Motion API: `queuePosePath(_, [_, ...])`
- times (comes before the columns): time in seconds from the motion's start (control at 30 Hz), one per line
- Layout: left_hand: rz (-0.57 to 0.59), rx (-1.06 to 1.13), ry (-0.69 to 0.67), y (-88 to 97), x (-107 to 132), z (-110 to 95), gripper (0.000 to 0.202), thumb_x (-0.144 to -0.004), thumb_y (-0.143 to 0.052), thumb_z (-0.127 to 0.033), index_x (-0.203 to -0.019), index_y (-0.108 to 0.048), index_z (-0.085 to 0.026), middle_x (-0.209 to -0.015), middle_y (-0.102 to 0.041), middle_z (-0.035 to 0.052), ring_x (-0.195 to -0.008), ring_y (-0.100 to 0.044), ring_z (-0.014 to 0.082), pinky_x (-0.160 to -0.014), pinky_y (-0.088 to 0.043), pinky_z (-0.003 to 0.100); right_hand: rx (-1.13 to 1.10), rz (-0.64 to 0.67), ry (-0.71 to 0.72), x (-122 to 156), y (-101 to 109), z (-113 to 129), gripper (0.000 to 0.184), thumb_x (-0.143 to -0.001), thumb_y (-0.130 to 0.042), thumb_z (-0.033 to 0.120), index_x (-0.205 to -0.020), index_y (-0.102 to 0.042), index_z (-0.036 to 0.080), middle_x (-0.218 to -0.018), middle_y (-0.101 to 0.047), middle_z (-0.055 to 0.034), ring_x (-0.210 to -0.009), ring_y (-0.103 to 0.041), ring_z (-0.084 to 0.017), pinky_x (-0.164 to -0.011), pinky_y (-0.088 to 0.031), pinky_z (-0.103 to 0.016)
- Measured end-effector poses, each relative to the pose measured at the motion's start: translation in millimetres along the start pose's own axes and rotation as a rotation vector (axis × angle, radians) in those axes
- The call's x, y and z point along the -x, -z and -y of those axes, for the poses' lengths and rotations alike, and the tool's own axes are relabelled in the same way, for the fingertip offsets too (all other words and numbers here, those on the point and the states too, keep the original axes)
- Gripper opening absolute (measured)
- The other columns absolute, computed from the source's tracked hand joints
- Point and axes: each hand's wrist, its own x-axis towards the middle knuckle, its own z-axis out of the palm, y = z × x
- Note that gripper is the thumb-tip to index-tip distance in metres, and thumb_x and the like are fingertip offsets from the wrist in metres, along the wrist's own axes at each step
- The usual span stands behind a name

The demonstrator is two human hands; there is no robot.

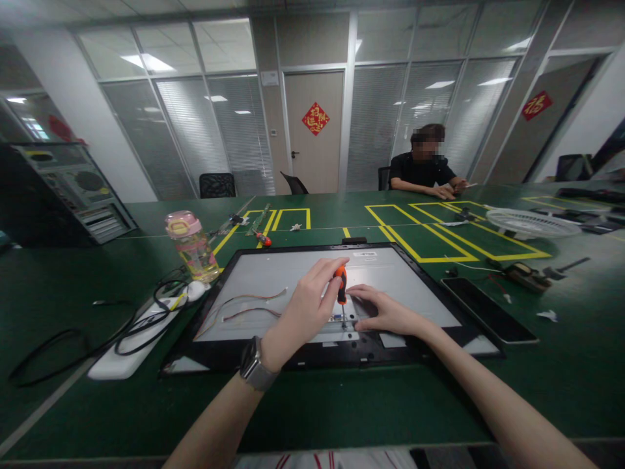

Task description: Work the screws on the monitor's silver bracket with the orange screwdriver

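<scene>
Orange plastic and steel: small orange-handled screwdriver (pixel 342 285) clenched upright in the left hand (pixel 305 306), tip down on the grey metal back of the black-framed flat display panel (pixel 273 267) lying on the green table (pixel 97 417). Looks light and stiff, probably slick along the bare shaft; best gripped by the handle, as here. Right hand (pixel 385 311) released, fingers spread flat on the panel just beside the tip, grasping nothing. Seems thin and fragile underneath, so best pressed gently.
</scene>
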Motion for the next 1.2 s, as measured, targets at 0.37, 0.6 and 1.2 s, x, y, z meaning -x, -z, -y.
queuePosePath(0.37, [-0.178, 0.055, 0.132, -13.0, 8.4, 5.2, 0.025, -0.099, -0.041, -0.022, -0.115, -0.060, -0.020, -0.102, -0.061, 0.0062, -0.093, -0.059, 0.0177, -0.083, -0.047, 0.031, 0.087, -0.049, -0.013, -1.0, -0.4, 3.8, 0.065, -0.069, -0.082, 0.040, -0.126, -0.059, 0.018, -0.126, -0.053, -0.0120, -0.118, -0.051, -0.028, -0.104, -0.040, -0.045])
queuePosePath(0.6, [-0.258, 0.117, 0.170, -15.5, 15.7, 12.1, 0.023, -0.094, -0.053, -0.028, -0.114, -0.063, -0.023, -0.090, -0.058, 0.0023, -0.076, -0.057, 0.0145, -0.072, -0.047, 0.026, 0.193, -0.052, -0.111, -2.4, -0.3, 5.4, 0.065, -0.063, -0.086, 0.035, -0.122, -0.063, 0.018, -0.085, -0.059, -0.0013, -0.083, -0.055, -0.021, -0.079, -0.045, -0.036])
queuePosePath(1.2, [-0.241, 0.257, 0.273, -15.3, 26.8, 18.4, 0.030, -0.097, -0.048, -0.029, -0.125, -0.058, -0.023, -0.096, -0.063, 0.0045, -0.066, -0.054, 0.0106, -0.065, -0.047, 0.024, 0.141, -0.053, -0.085, -4.0, -1.0, -0.9, 0.067, -0.062, -0.086, 0.040, -0.122, -0.065, 0.019, -0.083, -0.058, -0.0017, -0.080, -0.054, -0.021, -0.074, -0.042, -0.031])
